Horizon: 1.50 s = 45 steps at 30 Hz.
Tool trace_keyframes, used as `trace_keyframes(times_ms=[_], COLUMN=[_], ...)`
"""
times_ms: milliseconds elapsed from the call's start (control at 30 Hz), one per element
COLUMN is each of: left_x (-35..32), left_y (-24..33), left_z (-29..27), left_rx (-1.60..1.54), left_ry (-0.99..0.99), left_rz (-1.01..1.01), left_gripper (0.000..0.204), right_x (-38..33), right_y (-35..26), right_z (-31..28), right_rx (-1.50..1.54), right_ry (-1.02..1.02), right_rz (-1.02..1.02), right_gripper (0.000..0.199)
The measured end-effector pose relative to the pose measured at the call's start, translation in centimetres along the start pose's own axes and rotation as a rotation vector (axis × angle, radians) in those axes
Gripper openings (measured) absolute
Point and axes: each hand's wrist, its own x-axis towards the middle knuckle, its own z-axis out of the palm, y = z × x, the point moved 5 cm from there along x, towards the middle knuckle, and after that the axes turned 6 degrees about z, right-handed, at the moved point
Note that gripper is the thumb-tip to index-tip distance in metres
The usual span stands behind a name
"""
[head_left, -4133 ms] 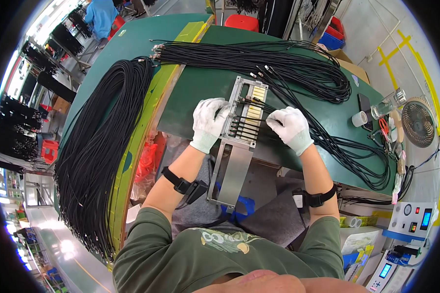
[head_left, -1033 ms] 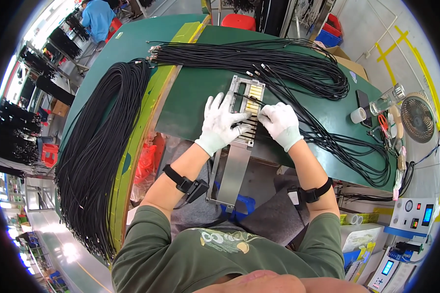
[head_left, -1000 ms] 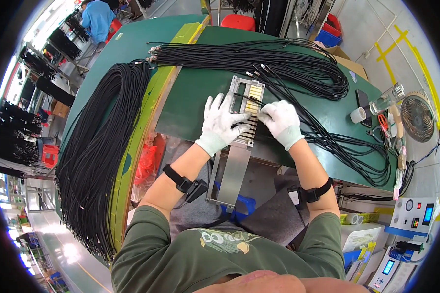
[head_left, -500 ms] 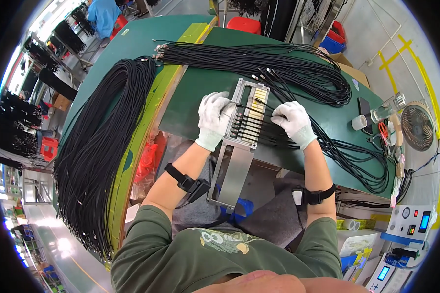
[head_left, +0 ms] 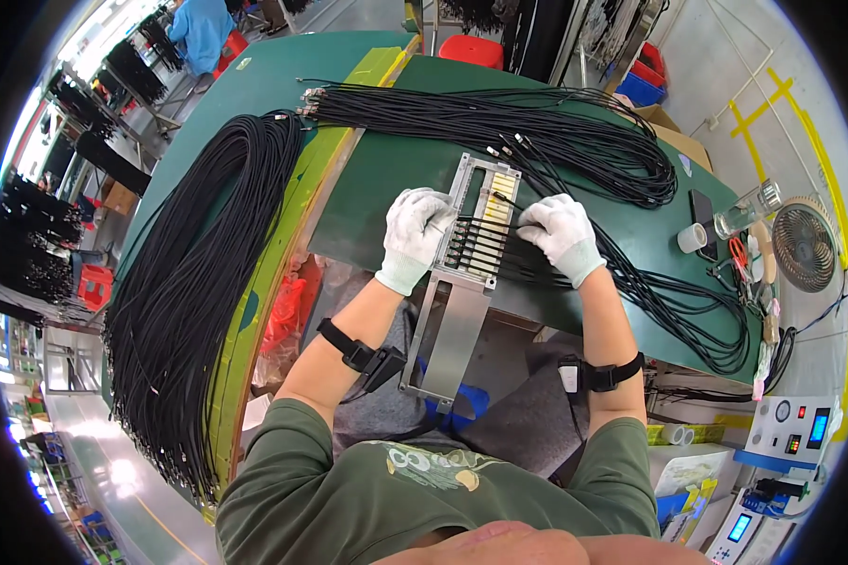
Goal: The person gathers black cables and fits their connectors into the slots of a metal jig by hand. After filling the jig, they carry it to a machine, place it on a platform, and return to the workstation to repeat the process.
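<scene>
A metal fixture [head_left: 450, 330] with a slotted, pale yellow block [head_left: 502, 185] lies at the table's near edge, its plate reaching out over my lap. Several black cables [head_left: 483, 247] lie side by side across its slots, their connector ends on the left. My left hand [head_left: 415, 235], in a white glove, pinches the end of a black cable at the fixture's left side. Across from it, my gloved right hand [head_left: 561, 235] grips the same cable right of the block, fingers closed. The fingertips partly hide the cable. Another cable end rests on the block just above.
A thick bundle of black cables [head_left: 188, 226] hangs over the left table edge. Another cable bundle [head_left: 499, 113] lies along the back. At right stand a glass bottle [head_left: 749, 209], a white cup [head_left: 693, 237] and a fan [head_left: 807, 243]. A yellow-taped strip [head_left: 301, 198] crosses the green table.
Both hands have shifted slightly: the left a little right and nearer to me, the right a little left. The cable between them now sits closer to the row in the slots.
</scene>
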Motion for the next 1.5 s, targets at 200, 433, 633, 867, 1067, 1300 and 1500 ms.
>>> trace_keyframes(times_ms=[200, 433, 633, 867, 1067, 1300, 1500], left_x=[1.0, -0.2, 0.2, -0.3, -0.5, -0.9, -0.7], left_y=[2.6, -1.0, -0.9, -2.0, -2.0, -2.1, -1.9], left_z=[-0.1, -1.1, -0.5, 0.3, 0.4, 0.9, 1.1], left_rx=[-0.070, -0.047, 0.248, 0.160, 0.183, 0.223, 0.171], left_ry=[0.000, 0.095, 0.018, 0.017, -0.026, -0.031, -0.017], left_rz=[0.098, -0.239, -0.165, -0.189, -0.206, -0.116, -0.136], left_gripper=[0.010, 0.013, 0.013, 0.014, 0.015, 0.015, 0.012], right_x=[0.6, -0.1, -0.3, -0.3, -0.8, -0.4, -0.4], right_y=[-5.2, -0.7, -2.2, 0.9, 1.4, 1.2, 1.3], right_z=[2.4, 0.5, 0.7, 0.1, 0.3, -0.1, -0.1], right_rx=[0.250, 0.273, 0.020, -0.061, -0.091, -0.090, -0.060], right_ry=[0.151, 0.117, 0.095, -0.025, 0.001, 0.030, 0.056], right_rz=[-0.118, 0.078, -0.010, 0.105, 0.088, 0.086, 0.088], right_gripper=[0.021, 0.017, 0.014, 0.013, 0.013, 0.012, 0.010])
